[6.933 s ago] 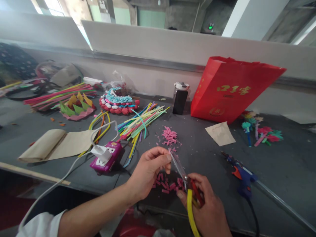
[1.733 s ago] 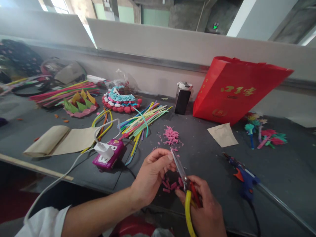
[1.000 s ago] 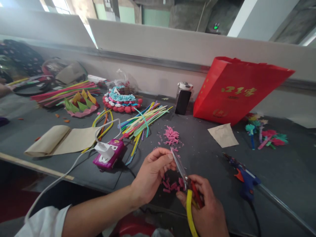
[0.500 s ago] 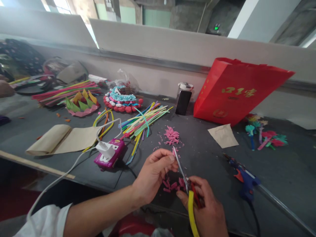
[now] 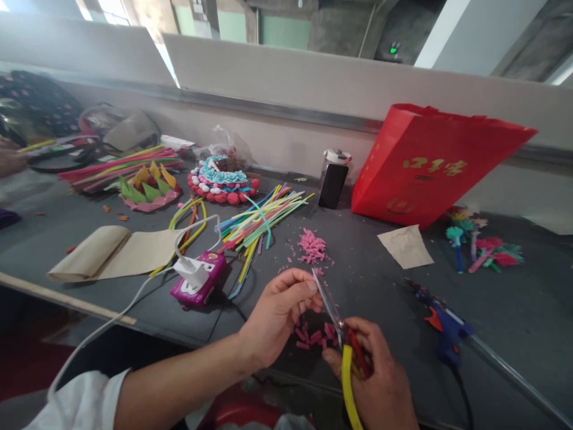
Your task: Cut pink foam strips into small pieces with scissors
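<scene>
My left hand (image 5: 284, 307) is closed in a pinch, thumb against forefinger, above the table. Whatever lies between those fingertips is too small to make out. Scissors (image 5: 330, 306) with a red and a yellow handle are gripped in my right hand (image 5: 376, 370), their blades pointing up and away, beside the left fingertips. Under my hands lie short pink pieces (image 5: 316, 337), partly hidden by the left hand. A heap of similar pink bits (image 5: 312, 245) sits just beyond, with tiny crumbs scattered round it.
A glue gun (image 5: 443, 325) lies at right, near a paper square (image 5: 406, 246) and fuzzy flowers (image 5: 496, 251). Behind stand a red bag (image 5: 430, 167) and a bottle (image 5: 336, 156) with a phone (image 5: 333, 186). Colourful stems (image 5: 264, 218) and a purple power strip (image 5: 210, 280) are leftward.
The scissors' blade tips have shifted slightly to the left beside my left fingertips. My right hand has moved a little to the right; my left hand keeps its pinch.
</scene>
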`<state>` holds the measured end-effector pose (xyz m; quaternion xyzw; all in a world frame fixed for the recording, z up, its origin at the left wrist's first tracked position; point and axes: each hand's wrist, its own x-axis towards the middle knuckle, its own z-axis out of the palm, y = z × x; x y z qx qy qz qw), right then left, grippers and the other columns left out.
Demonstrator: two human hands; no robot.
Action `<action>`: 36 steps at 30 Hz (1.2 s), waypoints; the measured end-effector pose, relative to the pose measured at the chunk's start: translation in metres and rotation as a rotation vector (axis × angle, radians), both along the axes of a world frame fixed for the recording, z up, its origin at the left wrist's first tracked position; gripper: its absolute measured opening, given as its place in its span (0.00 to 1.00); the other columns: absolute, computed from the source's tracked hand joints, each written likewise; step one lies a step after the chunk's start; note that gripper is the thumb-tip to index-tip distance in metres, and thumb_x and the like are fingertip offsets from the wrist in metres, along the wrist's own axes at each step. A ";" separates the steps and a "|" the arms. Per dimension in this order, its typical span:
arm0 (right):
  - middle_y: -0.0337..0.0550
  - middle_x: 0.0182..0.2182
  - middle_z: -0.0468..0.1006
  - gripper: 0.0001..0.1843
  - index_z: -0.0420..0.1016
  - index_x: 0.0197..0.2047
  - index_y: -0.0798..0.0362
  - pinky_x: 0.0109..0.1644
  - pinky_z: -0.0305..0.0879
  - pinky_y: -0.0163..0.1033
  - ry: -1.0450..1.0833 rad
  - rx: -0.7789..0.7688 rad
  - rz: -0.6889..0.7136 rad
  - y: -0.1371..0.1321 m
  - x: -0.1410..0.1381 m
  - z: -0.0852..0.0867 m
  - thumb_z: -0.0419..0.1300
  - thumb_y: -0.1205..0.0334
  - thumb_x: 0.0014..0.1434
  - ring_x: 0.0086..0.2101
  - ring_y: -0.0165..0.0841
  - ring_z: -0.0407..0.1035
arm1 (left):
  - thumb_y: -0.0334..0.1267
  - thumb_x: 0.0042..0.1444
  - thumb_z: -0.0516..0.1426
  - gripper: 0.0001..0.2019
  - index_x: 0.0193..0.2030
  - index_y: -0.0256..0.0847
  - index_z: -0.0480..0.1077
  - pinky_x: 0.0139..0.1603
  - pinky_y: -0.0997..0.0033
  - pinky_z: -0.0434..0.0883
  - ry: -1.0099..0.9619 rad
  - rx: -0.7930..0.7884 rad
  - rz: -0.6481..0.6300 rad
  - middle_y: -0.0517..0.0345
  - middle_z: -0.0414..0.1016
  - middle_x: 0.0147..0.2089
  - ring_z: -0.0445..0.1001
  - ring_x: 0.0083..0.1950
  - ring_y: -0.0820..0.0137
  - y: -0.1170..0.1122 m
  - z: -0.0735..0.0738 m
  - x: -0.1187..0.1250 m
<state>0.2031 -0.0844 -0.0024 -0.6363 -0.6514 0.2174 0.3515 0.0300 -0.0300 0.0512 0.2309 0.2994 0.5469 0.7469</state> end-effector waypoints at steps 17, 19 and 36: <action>0.34 0.23 0.80 0.22 0.69 0.41 0.49 0.25 0.71 0.26 0.176 0.013 -0.121 0.008 0.012 0.009 0.67 0.44 0.48 0.22 0.30 0.76 | 0.41 0.49 0.64 0.13 0.36 0.35 0.71 0.29 0.74 0.69 0.565 0.072 -0.057 0.55 0.76 0.31 0.71 0.25 0.75 0.045 -0.022 -0.023; 0.34 0.22 0.80 0.23 0.70 0.40 0.49 0.24 0.70 0.27 0.159 0.010 -0.165 0.008 0.011 0.014 0.66 0.43 0.48 0.20 0.29 0.74 | 0.40 0.48 0.65 0.18 0.44 0.36 0.70 0.29 0.73 0.70 0.610 0.078 -0.059 0.52 0.78 0.35 0.73 0.27 0.74 0.054 -0.027 -0.030; 0.31 0.18 0.76 0.24 0.71 0.39 0.48 0.23 0.68 0.30 0.261 -0.023 -0.204 0.009 0.011 0.022 0.66 0.40 0.47 0.17 0.29 0.69 | 0.36 0.57 0.57 0.13 0.50 0.44 0.74 0.46 0.65 0.65 1.358 1.074 -0.321 0.49 0.75 0.45 0.71 0.45 0.61 0.008 -0.025 -0.007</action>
